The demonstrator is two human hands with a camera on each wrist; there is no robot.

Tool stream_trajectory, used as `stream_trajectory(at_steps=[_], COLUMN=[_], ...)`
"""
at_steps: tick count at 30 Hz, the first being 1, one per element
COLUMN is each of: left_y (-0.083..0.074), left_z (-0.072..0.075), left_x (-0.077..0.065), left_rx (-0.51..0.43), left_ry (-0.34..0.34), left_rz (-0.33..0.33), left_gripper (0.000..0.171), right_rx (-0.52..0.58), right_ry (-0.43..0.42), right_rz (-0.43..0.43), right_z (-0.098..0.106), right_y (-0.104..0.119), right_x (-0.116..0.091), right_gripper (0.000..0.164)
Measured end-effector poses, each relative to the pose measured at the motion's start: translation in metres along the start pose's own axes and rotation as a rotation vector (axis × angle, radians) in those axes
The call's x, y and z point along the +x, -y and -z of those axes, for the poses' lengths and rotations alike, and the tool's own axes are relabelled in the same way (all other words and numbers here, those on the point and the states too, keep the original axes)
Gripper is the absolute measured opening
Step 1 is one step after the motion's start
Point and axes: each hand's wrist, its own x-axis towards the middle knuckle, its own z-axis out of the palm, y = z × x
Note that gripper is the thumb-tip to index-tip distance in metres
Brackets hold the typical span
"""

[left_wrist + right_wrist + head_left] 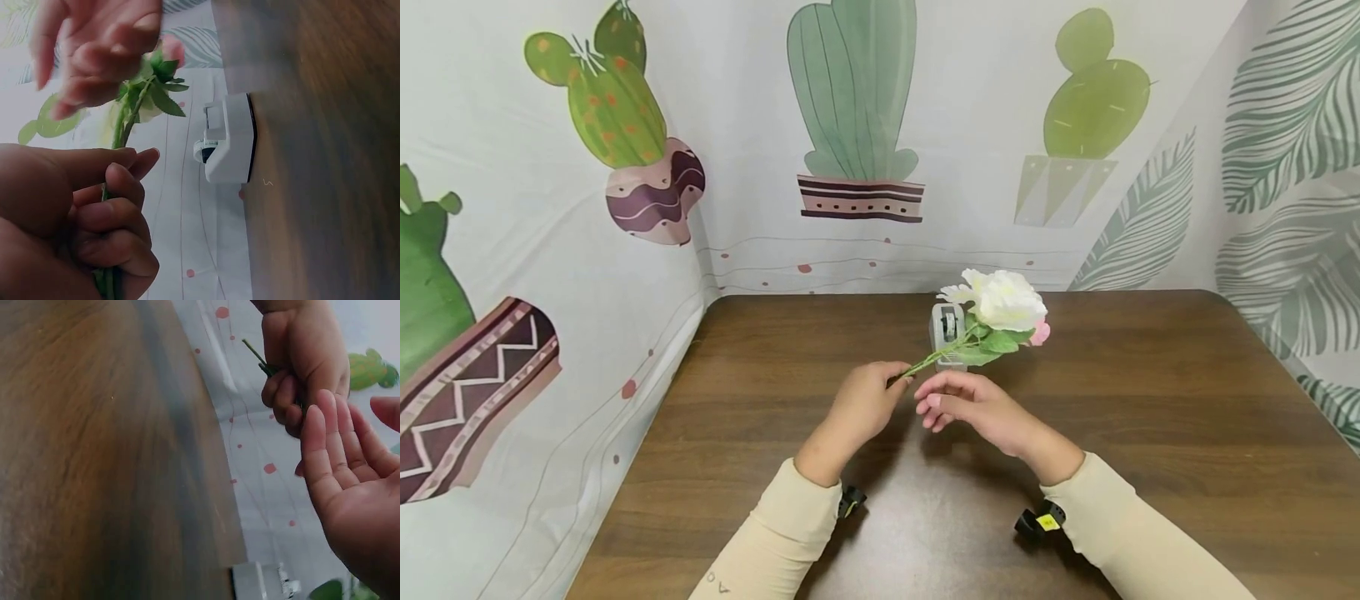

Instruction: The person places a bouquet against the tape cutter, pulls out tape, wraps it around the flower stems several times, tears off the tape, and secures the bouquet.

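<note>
My left hand [867,407] grips the green stems [931,360] of a small bunch of flowers, its fingers curled round them in the left wrist view. A large white flower [1006,300] heads the bunch, with a pink bloom [1040,333] peeking out beside it and green leaves [1000,342] below. Cut stem ends [253,351] poke out past the left fist in the right wrist view. Close by, my right hand [981,408] holds nothing; its fingers are relaxed, palm turned toward the stems.
Behind the stems, a white tape dispenser [937,329] with a roll in it stands toward the back of the brown wooden table [775,350]. A white cloth [745,108] printed with cacti and leaves hangs around the table's back and sides.
</note>
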Motion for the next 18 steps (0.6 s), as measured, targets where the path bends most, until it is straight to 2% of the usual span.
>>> stream_trajectory(at_steps=[3, 6, 10, 12, 14, 18], left_y=[0.000, -0.001, -0.001, 0.000, 0.001, 0.000], left_z=[-0.002, -0.004, -0.006, -0.006, -0.007, -0.007], left_x=[-0.001, -0.001, -0.001, -0.001, -0.001, -0.003], left_rx=[0.043, 0.053, 0.069, 0.076, 0.082, 0.068], left_ry=[0.009, 0.027, 0.063, 0.086, 0.107, 0.142], left_rz=[-0.040, -0.060, -0.067, -0.066, -0.064, -0.055], left_gripper=[0.021, 0.020, 0.019, 0.018, 0.017, 0.018], right_rx=[-0.080, -0.196, -0.490, -0.634, -0.726, -0.841], right_ry=[-0.023, -0.104, -0.246, -0.296, -0.306, -0.263], right_rz=[0.099, 0.202, 0.353, 0.395, 0.401, 0.314], right_z=[-0.006, -0.010, -0.009, -0.008, -0.005, 0.001], right_y=[0.003, 0.005, 0.003, 0.002, 0.000, -0.002], right_x=[-0.002, -0.002, -0.002, -0.002, -0.002, -0.002], right_gripper=[0.023, 0.021, 0.027, 0.034, 0.039, 0.038])
